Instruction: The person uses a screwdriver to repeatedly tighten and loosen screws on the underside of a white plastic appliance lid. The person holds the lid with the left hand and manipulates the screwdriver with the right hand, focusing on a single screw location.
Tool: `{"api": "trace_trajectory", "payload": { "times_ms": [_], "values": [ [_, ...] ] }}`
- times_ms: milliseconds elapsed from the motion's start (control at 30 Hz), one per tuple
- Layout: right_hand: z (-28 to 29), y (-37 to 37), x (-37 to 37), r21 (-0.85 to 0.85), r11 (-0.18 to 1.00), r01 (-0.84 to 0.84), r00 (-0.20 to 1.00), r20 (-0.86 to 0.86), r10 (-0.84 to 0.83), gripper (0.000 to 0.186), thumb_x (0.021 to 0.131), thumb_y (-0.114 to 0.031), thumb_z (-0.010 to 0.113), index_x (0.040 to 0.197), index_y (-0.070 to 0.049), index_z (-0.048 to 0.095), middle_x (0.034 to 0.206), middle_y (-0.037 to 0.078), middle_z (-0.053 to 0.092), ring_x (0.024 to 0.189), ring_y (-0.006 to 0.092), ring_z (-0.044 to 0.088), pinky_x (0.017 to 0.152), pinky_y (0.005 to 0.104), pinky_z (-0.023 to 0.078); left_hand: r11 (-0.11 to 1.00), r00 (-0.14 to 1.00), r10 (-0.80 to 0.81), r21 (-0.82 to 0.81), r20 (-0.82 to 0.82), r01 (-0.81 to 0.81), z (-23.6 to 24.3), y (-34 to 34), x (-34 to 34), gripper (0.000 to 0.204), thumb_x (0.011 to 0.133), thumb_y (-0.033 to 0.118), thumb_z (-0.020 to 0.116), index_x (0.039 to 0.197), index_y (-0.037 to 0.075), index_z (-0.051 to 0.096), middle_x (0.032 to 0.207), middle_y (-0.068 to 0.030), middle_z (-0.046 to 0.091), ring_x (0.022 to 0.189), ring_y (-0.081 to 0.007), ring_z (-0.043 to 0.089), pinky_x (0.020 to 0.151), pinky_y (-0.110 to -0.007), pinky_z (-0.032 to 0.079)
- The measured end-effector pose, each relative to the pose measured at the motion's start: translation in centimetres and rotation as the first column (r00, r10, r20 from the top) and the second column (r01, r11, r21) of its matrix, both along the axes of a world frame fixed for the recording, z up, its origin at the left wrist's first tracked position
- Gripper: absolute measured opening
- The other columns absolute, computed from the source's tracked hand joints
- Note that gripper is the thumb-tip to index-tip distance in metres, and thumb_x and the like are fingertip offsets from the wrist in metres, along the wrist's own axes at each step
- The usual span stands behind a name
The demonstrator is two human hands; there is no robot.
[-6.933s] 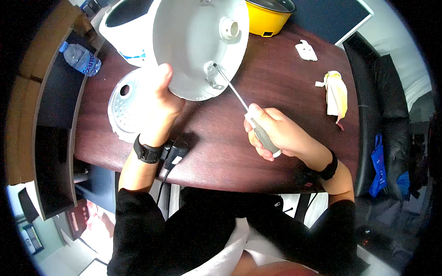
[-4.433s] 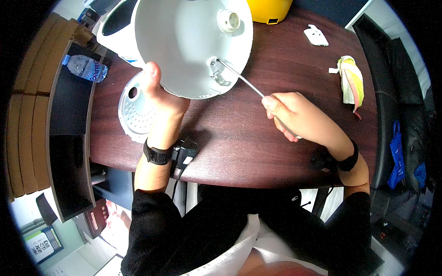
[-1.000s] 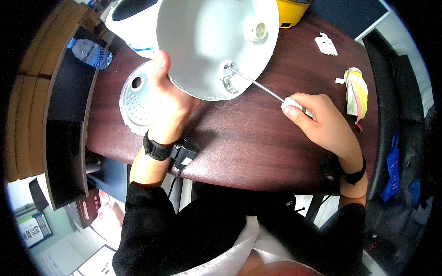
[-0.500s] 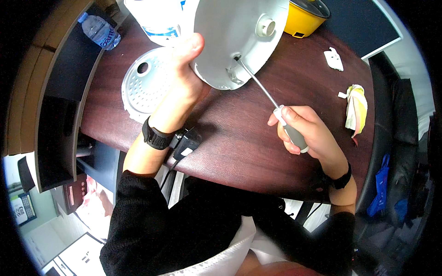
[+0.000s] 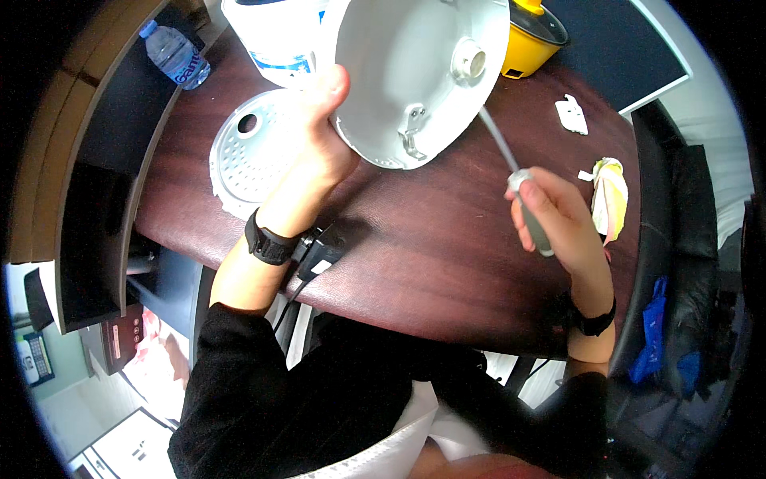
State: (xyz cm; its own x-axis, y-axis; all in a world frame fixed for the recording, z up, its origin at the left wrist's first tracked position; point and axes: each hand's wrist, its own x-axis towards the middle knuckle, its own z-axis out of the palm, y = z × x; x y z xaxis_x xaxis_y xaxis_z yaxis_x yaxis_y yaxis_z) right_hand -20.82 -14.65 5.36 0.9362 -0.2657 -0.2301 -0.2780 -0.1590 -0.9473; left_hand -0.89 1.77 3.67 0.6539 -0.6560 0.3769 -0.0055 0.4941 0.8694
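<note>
My left hand [image 5: 327,140] grips the left rim of a white plastic appliance shell [image 5: 383,72], thumb up along its edge. The shell is tilted so its hollow inside faces me. Inside are a round tubular socket [image 5: 471,61] and a small metal bracket [image 5: 412,132] near the lower rim. My right hand [image 5: 554,207] is closed round the grey handle of a screwdriver [image 5: 501,142]. Its shaft points up and left, slightly blurred, with the tip end close to the shell's right rim and away from the bracket. The left fingers behind the shell are hidden.
A perforated pale disc [image 5: 255,152] lies left of the shell, beside a white container with blue print [image 5: 275,40]. A black plug-in adapter [image 5: 323,251] sits at the near edge. Around are a water bottle [image 5: 175,56], yellow pot [image 5: 527,48], white plastic piece [image 5: 571,114] and crumpled yellow wrapper [image 5: 609,199].
My right hand has moved right, drawing the screwdriver out of the shell and away from the bracket. The shell has shifted slightly, and the bracket now shows fully.
</note>
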Motion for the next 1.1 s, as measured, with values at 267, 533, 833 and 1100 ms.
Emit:
{"api": "trace_trajectory", "payload": {
  "times_ms": [267,533,833,1100],
  "values": [
    [-0.9,-0.7,0.5,-0.115,0.957,0.267,0.958,0.144,-0.250,0.020,0.087,-0.023,0.058,0.076,-0.009,0.048,0.058,-0.003,0.048,0.046,0.0035,0.044,0.041,0.0186,0.034,0.977,0.970,-0.208,0.009,-0.128,0.211,-0.3,0.3,-1.1,0.085,0.074,0.058,0.053,0.133,0.000,0.032,0.126,-0.0160,0.044,0.114,-0.0255,0.045,0.094,-0.038,0.038],
    [-2.4,-2.6,1.2,-0.166,0.872,0.460,0.870,0.283,-0.405,0.031,0.083,-0.026,0.064,0.063,-0.011,0.046,0.051,-0.003,0.046,0.041,0.0036,0.041,0.039,0.0180,0.029,0.959,0.953,-0.282,-0.012,-0.111,0.283,-0.8,0.7,-1.6,0.084,0.076,0.056,0.053,0.134,-0.001,0.030,0.126,-0.0174,0.045,0.113,-0.0249,0.046,0.094,-0.037,0.038],
    [-2.8,-2.9,1.5,0.253,0.849,0.464,0.803,0.285,-0.524,0.020,0.084,-0.018,0.058,0.091,0.001,0.056,0.068,0.004,0.057,0.048,0.0074,0.051,0.038,0.0190,0.037,0.993,0.943,-0.084,0.050,-0.323,0.105,0.5,-0.7,-1.7,0.085,0.075,0.065,0.049,0.129,0.001,0.036,0.120,-0.0193,0.047,0.109,-0.0267,0.050,0.090,-0.039,0.043],
    [-3.6,-4.3,1.2,0.079,0.786,0.613,0.689,0.434,-0.581,0.020,0.082,-0.011,0.054,0.097,0.003,0.057,0.065,0.002,0.056,0.046,0.0060,0.049,0.039,0.0190,0.037,0.938,0.893,0.250,0.136,0.374,-0.319,-1.6,-2.4,1.2,0.049,0.081,0.026,0.067,0.120,0.002,0.048,0.113,-0.0158,0.053,0.097,-0.0175,0.058,0.083,-0.035,0.048]
  ]
}}
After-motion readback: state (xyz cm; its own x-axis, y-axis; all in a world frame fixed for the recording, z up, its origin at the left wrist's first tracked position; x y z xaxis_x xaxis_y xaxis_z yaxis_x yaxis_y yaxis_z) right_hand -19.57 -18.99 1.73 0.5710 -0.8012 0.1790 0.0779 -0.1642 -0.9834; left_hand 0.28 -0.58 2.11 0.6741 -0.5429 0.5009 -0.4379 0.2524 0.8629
